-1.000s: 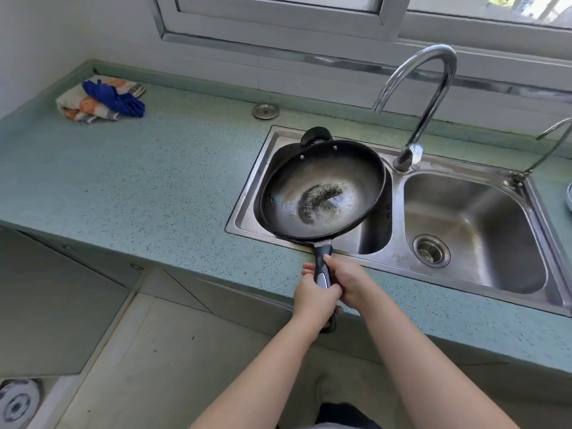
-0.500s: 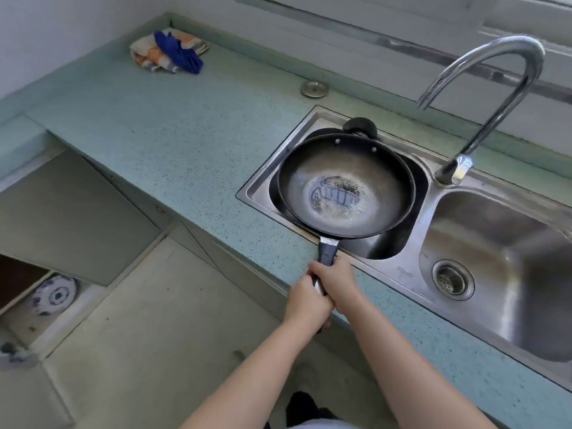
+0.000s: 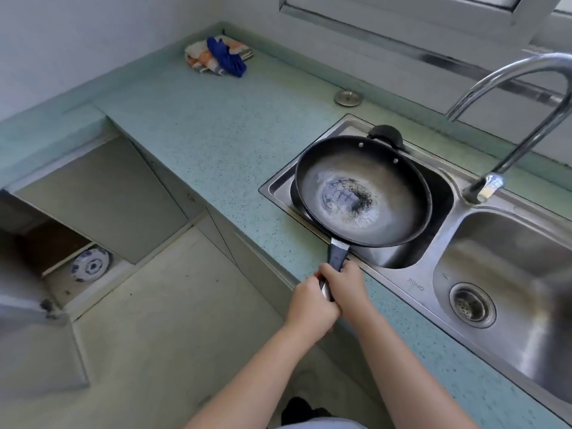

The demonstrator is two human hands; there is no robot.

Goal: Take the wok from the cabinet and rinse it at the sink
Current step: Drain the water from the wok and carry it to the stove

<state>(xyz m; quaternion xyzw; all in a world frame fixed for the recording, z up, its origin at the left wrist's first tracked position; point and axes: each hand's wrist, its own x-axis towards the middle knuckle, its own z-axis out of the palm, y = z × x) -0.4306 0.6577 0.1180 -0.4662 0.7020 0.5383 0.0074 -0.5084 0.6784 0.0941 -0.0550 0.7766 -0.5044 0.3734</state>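
Observation:
The black wok (image 3: pixel 390 178) hangs level over the left basin of the steel double sink (image 3: pixel 411 278), a little water and dark specks pooled in its middle. Its long dark handle (image 3: pixel 337 257) points toward me. Both hands grip that handle: my left hand (image 3: pixel 309 305) lower down, my right hand (image 3: pixel 345 284) just above it. The curved tap (image 3: pixel 507 119) stands to the wok's right, its spout not over the pan, and no water runs. An open low cabinet (image 3: pixel 62 243) is at the left.
A folded cloth with a blue glove (image 3: pixel 221 55) lies at the counter's far corner. A small round metal cap (image 3: pixel 348 97) sits behind the sink. A blue-and-white plate (image 3: pixel 91 264) lies inside the open cabinet. The right basin holds a drain strainer (image 3: pixel 472 305).
The wok went from tilted up to level over the left basin, the water settling in its middle. My view swung left and down, bringing the open cabinet into sight.

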